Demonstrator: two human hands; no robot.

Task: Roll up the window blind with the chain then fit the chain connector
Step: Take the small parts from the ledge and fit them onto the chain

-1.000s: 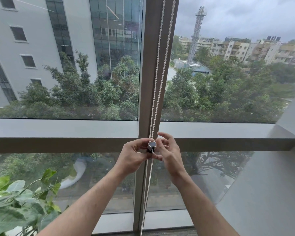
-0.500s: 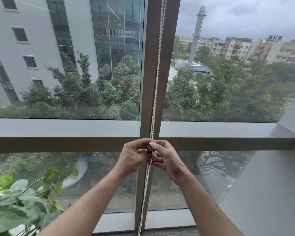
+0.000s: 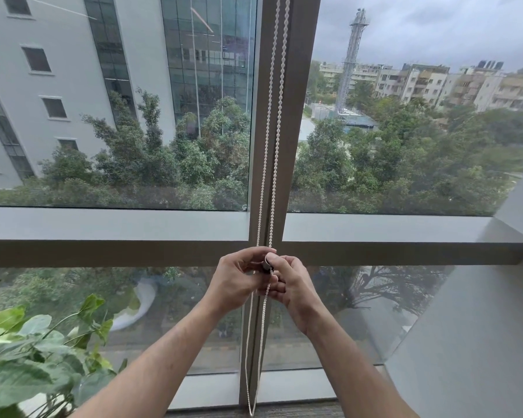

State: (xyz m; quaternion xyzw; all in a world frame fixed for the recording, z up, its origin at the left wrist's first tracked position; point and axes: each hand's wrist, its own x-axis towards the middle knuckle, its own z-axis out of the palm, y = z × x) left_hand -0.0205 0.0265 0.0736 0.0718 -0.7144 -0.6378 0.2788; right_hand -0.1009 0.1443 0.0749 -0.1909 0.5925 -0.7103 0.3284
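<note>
A white bead chain (image 3: pixel 273 122) hangs in two strands down the brown window mullion (image 3: pixel 296 116) and loops near the floor. A small dark chain connector (image 3: pixel 267 264) sits on the chain at the height of the horizontal frame bar. My left hand (image 3: pixel 235 279) and my right hand (image 3: pixel 290 285) meet around it, fingers curled and pinching the connector and chain between them. Most of the connector is hidden by my fingers. The blind itself is out of view above.
A leafy green plant (image 3: pixel 34 351) stands at the lower left. A grey wall (image 3: pixel 480 327) slants in at the right. The horizontal window frame bar (image 3: pixel 103 251) runs behind my hands, and carpet (image 3: pixel 299 410) shows at the bottom.
My fingers have closed more tightly over the connector, which showed its pale face a second ago. The two strands above my hands lie closer together now.
</note>
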